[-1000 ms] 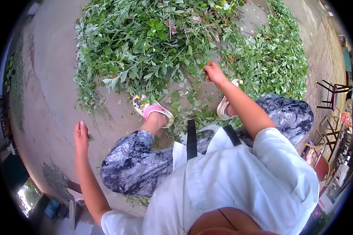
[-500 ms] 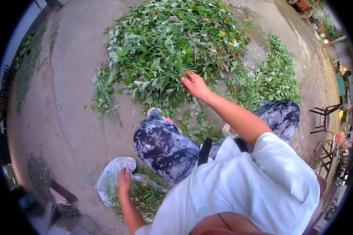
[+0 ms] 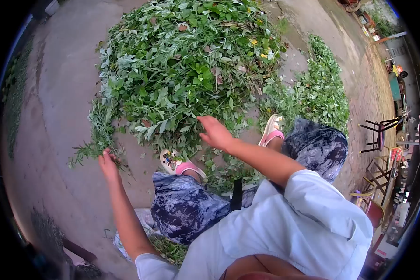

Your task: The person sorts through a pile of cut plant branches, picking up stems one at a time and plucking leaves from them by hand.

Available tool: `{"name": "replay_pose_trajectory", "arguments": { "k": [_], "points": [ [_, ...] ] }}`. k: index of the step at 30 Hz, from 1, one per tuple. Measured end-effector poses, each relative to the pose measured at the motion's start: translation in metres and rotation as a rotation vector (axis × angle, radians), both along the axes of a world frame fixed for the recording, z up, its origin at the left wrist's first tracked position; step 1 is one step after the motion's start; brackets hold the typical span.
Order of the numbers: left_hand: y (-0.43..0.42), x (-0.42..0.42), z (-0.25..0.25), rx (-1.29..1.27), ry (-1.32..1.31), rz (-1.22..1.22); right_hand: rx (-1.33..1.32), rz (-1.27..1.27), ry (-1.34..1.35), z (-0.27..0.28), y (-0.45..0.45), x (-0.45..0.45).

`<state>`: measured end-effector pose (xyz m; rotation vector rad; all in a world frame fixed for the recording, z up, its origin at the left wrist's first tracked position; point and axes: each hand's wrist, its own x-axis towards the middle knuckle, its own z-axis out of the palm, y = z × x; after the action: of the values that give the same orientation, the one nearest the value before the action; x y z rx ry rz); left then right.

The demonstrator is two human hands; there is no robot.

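Note:
My left hand (image 3: 109, 165) is closed at the low end of a small bunch of greens (image 3: 101, 120). Its fingers pinch a leafy sprig (image 3: 85, 152) that sticks out to the left. Over the near edge of the big heap of leafy green stems (image 3: 172, 70), my right hand (image 3: 218, 135) has thumb and forefinger apart, with nothing visible between them. Beside my left knee is a pale bag (image 3: 147, 218) with cut greens (image 3: 171, 249), partly hidden by my forearm and leg.
A second, lower pile of greens (image 3: 319, 84) lies to the right. My feet, in pale sandals (image 3: 171, 161) with pink straps, are at the heap's near edge. Stools and a folding chair (image 3: 380, 133) stand far right. Concrete ground (image 3: 65, 107) stretches left.
My left hand has left the bag and reached forward to the small bunch, where it now pinches a sprig. My right hand has drawn back slightly and its fingers have opened.

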<state>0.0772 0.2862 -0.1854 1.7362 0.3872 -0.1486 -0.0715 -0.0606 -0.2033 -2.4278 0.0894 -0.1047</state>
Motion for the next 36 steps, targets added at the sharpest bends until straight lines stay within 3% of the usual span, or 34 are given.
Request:
{"name": "replay_pose_trajectory", "arguments": {
  "k": [1, 3, 4, 6, 10, 12, 13, 14, 15, 17, 18, 20, 21, 22, 23, 24, 25, 26, 28, 29, 30, 33, 36],
  "points": [
    [0.026, 0.020, -0.019, 0.117, 0.048, 0.004, -0.057, -0.066, 0.044, -0.017, -0.027, -0.008],
    [0.090, 0.063, -0.054, 0.636, 0.083, -0.083, -0.150, -0.180, 0.094, -0.032, -0.068, -0.022],
    [0.113, 0.079, -0.075, 0.645, 0.097, -0.091, -0.203, -0.233, 0.098, -0.041, -0.084, -0.022],
    [0.136, 0.097, -0.106, 1.367, -0.228, -0.150, -0.225, -0.207, 0.068, -0.057, -0.108, -0.013],
    [0.056, 0.097, -0.057, 1.286, -0.130, -0.264, -0.346, -0.073, -0.023, -0.069, -0.115, 0.016],
    [-0.020, 0.079, -0.016, 0.735, 0.083, -0.291, -0.392, -0.112, -0.059, -0.079, -0.111, 0.025],
    [-0.056, 0.066, -0.005, 0.738, 0.090, -0.298, -0.429, -0.100, 0.129, -0.089, -0.111, 0.026],
    [-0.089, 0.051, 0.008, 0.668, -0.257, -0.287, -0.463, -0.087, 0.313, -0.093, -0.110, 0.025],
    [-0.118, 0.037, 0.018, 0.579, -0.603, -0.271, -0.461, -0.092, 0.318, -0.094, -0.108, 0.019],
    [-0.165, 0.013, 0.031, 0.255, -0.405, -0.605, -0.320, 0.215, 0.305, -0.086, -0.096, -0.004],
    [-0.189, 0.005, 0.036, 0.090, -0.167, -0.813, -0.143, 0.242, 0.265, -0.086, -0.086, -0.024],
    [-0.231, -0.003, 0.030, 0.139, -0.296, -1.285, -0.005, 0.372, 0.459, -0.053, -0.067, -0.054],
    [-0.242, -0.006, 0.016, 0.303, -0.405, -1.379, 0.042, 0.464, 0.506, -0.042, -0.064, -0.068],
    [-0.250, -0.010, -0.001, 0.472, -0.515, -1.466, 0.039, 0.458, 0.510, -0.034, -0.064, -0.081],
    [-0.253, -0.011, -0.013, 0.735, -0.563, -1.492, 0.046, 0.612, 0.530, -0.028, -0.066, -0.092],
    [-0.256, -0.010, -0.024, 0.972, -0.531, -1.471, 0.053, 0.766, 0.546, -0.025, -0.071, -0.101],
    [-0.256, -0.003, -0.029, 1.091, -0.476, -1.465, 0.053, 0.763, 0.548, -0.029, -0.081, -0.109],
    [-0.253, 0.008, -0.035, 1.209, -0.418, -1.454, -0.004, 0.690, 0.608, -0.040, -0.095, -0.114],
    [-0.238, 0.031, -0.069, 1.299, -0.567, -1.261, -0.139, 0.494, 0.652, -0.051, -0.122, -0.101],
    [-0.235, 0.040, -0.067, 1.137, -0.590, -1.193, -0.215, 0.373, 0.636, -0.053, -0.138, -0.086],
    [-0.239, 0.046, -0.057, 1.194, -0.536, -1.204, -0.274, 0.277, 0.535, -0.064, -0.151, -0.073],
    [-0.240, 0.068, -0.072, 1.256, -0.694, -1.189, -0.381, 0.055, 0.279, -0.077, -0.168, -0.019],
    [-0.256, 0.092, -0.057, 1.287, -0.595, -1.216, -0.425, -0.054, 0.411, -0.113, -0.175, 0.009]
  ]
}}
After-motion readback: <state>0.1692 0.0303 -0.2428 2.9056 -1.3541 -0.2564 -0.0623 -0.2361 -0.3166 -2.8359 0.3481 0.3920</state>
